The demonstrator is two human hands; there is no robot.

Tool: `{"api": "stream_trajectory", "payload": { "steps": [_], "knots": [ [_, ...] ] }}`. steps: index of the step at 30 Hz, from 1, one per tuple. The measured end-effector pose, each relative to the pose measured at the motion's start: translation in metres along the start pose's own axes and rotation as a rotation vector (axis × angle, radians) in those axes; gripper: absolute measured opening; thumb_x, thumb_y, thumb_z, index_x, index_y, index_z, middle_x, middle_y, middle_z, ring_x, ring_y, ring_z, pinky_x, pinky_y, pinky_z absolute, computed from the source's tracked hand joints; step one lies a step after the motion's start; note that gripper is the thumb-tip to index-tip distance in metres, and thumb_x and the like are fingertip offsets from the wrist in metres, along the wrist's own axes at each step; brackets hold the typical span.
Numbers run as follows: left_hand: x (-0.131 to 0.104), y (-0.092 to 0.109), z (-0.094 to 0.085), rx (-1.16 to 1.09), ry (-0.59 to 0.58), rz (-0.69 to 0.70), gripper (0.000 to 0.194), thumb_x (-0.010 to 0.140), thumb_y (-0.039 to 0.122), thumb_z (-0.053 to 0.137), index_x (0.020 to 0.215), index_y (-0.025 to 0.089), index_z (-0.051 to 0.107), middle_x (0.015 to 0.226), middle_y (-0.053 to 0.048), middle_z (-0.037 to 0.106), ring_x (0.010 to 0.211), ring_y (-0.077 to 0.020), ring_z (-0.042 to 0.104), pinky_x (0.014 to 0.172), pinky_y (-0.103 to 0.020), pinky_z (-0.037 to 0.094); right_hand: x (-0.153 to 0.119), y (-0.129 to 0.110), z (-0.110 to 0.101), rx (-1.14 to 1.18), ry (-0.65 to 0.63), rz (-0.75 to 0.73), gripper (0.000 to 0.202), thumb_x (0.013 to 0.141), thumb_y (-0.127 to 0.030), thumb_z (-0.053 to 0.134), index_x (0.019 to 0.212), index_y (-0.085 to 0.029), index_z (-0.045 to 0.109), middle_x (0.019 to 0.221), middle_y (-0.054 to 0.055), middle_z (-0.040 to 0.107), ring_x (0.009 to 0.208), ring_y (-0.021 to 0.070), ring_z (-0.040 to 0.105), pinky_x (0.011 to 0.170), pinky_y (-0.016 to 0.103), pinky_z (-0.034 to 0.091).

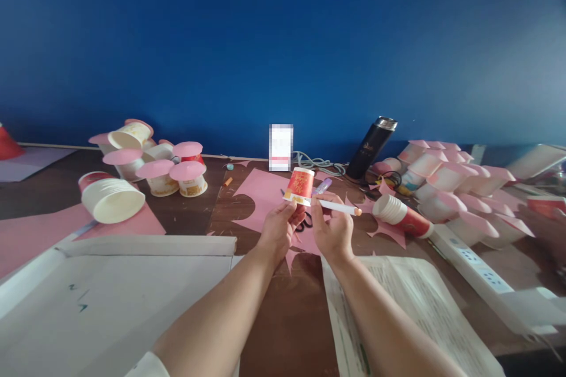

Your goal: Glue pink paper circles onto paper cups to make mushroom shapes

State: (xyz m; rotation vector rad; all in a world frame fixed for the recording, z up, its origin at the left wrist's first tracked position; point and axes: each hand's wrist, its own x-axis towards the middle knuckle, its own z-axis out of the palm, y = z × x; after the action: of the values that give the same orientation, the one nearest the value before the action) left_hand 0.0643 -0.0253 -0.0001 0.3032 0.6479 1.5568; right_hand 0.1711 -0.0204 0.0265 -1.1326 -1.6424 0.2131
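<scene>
In the middle of the view, my left hand (278, 227) grips a red and white paper cup (301, 184) near its rim. The cup is upside down, with gold print on its side. A white marker (339, 207) with an orange end is pinched in my right hand (335, 228), its writing end close to the cup's rim; my fingers hide the tip, so contact is unclear. Below the hands lies a cut pink paper sheet (259, 194), with dark scissors handles (304, 222) partly hidden. A purple-handled tool (323, 186) rests just behind my right hand.
Cups topped with pink paper discs (188, 171) stand at left, near stacked cups (112, 200). At right are more pink-topped cups (460, 179), a cup stack (402, 216), a black flask (371, 147) and a power strip (477, 271). A white tray (145, 306) fills the front left.
</scene>
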Motion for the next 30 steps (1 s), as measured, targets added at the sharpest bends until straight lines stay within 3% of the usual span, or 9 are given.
{"api": "stream_trajectory", "payload": {
  "steps": [30],
  "knots": [
    [0.0012, 0.0002, -0.0013, -0.019, -0.013, 0.021, 0.019, 0.067, 0.023, 0.075, 0.077, 0.010, 0.066, 0.072, -0.005, 0.067, 0.071, -0.0132, 0.065, 0.079, -0.029, 0.051, -0.0003, -0.0014, 0.0001, -0.066, -0.035, 0.027, 0.018, 0.084, -0.033, 0.053, 0.083, -0.019, 0.063, 0.078, 0.003, 0.069, 0.069, 0.0175, 0.063, 0.065, 0.028, 0.047]
  ]
}}
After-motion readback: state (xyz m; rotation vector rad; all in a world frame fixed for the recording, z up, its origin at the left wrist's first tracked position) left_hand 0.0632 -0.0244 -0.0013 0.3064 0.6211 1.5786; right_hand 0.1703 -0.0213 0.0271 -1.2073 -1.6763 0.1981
